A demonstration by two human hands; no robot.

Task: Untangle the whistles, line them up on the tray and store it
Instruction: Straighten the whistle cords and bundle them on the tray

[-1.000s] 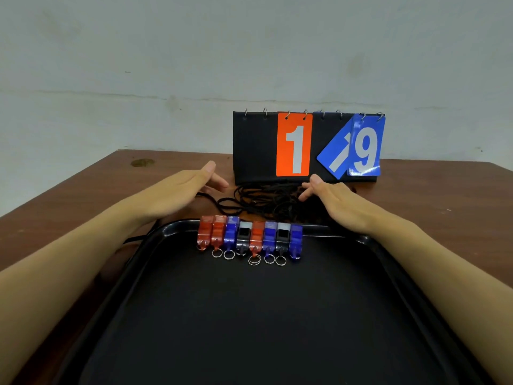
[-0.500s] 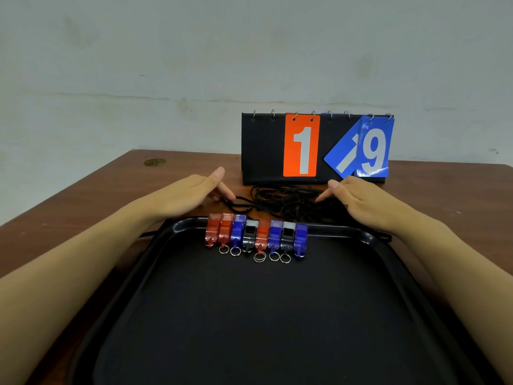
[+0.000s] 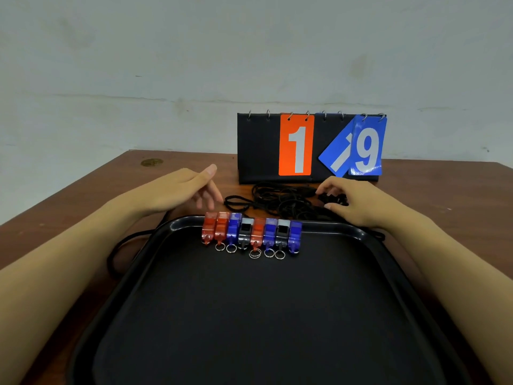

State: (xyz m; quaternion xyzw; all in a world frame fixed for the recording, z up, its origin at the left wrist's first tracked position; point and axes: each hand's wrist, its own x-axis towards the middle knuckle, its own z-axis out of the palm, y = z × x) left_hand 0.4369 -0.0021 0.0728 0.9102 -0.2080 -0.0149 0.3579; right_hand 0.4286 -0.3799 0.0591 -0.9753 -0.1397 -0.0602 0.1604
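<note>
Several red, blue and black whistles (image 3: pixel 251 232) lie side by side in a row against the far rim of the black tray (image 3: pixel 249 315), their metal rings pointing toward me. Beyond the rim, a tangle of black cords (image 3: pixel 277 200) rests on the table. My left hand (image 3: pixel 177 190) hovers with its fingers apart at the left end of the tangle, just short of a cord loop. My right hand (image 3: pixel 352 202) sits at the right end with thumb and fingers curled around a clump of cord.
A black flip scoreboard (image 3: pixel 308 147) showing an orange 1 and a blue 9 stands right behind the cords. One cord (image 3: pixel 119 245) trails along the tray's left side. The brown table (image 3: pixel 55 218) ends at a pale wall.
My right hand has gone from flat with pointing fingers to curled around the cords' right end. My left hand has stayed beside the left loop with its fingers spread.
</note>
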